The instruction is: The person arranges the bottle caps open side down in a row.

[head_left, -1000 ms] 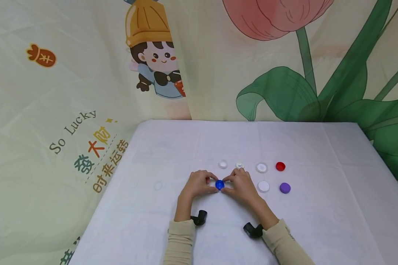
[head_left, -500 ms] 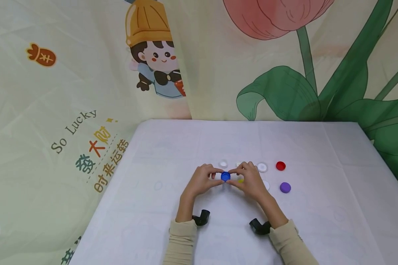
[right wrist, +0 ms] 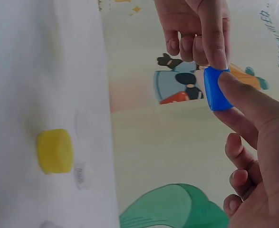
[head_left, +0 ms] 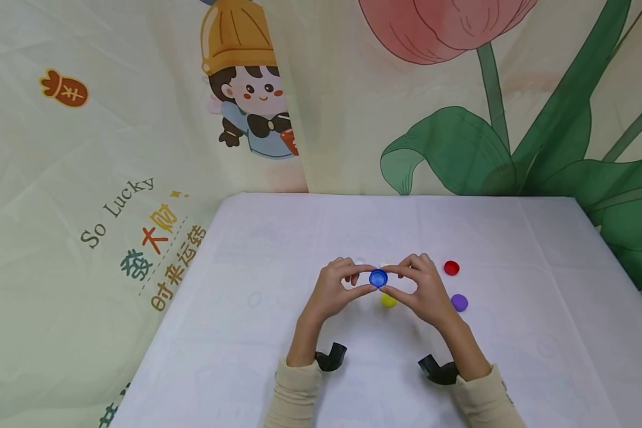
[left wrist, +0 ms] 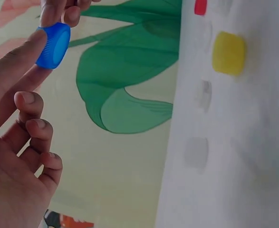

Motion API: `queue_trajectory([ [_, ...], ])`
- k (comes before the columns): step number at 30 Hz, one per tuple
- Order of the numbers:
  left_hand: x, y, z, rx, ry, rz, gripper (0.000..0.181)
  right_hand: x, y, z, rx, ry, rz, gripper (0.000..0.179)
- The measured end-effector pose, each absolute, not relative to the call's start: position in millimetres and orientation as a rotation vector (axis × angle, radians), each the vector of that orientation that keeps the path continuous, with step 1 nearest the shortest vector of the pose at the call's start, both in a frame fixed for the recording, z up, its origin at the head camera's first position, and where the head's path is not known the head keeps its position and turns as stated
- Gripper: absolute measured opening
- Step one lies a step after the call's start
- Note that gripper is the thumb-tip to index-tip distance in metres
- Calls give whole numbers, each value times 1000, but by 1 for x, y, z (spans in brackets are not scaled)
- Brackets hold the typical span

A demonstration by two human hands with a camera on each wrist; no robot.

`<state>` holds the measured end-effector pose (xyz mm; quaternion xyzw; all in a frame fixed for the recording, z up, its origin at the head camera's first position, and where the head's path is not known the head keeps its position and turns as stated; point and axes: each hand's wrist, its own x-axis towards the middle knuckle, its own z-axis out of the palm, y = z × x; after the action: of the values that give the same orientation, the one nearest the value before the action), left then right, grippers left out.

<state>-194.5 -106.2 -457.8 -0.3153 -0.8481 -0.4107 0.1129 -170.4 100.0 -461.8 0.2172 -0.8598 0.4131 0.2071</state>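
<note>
Between my two hands a ribbed blue bottle cap (head_left: pixel 378 277) is held up over the table, its hollow side towards the head camera. My left hand (head_left: pixel 334 288) pinches its left side with thumb and forefinger. From the other side, my right hand (head_left: pixel 425 291) pinches it in the same way. In both wrist views the blue cap (left wrist: pixel 53 46) shows clear of the tabletop, and the remaining fingers of each hand are bent. A yellow cap (head_left: pixel 388 300) lies on the table, just below the blue one in the head view.
A red cap (head_left: pixel 452 268) and a purple cap (head_left: pixel 459 302) lie to the right. Pale caps, such as this clear one (left wrist: pixel 203 96), are on the white cloth (head_left: pixel 540 333), largely hidden by my hands in the head view. A printed curtain (head_left: pixel 342 119) hangs behind the table.
Both hands have lifted the blue cap and carried it right and away from me. The yellow cap has come into view, while the right hand now covers the white caps.
</note>
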Motion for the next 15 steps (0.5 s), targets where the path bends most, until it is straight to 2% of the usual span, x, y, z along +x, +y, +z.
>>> queue_trajectory([
  [8, -184, -93, -441, -1015, -2363, -1276, 33, -155, 114, -445, 655, -2309, 1123, 38],
  [15, -183, -84, -444, -996, -2349, -1331, 35, -152, 122, -444, 637, -2311, 1128, 37],
])
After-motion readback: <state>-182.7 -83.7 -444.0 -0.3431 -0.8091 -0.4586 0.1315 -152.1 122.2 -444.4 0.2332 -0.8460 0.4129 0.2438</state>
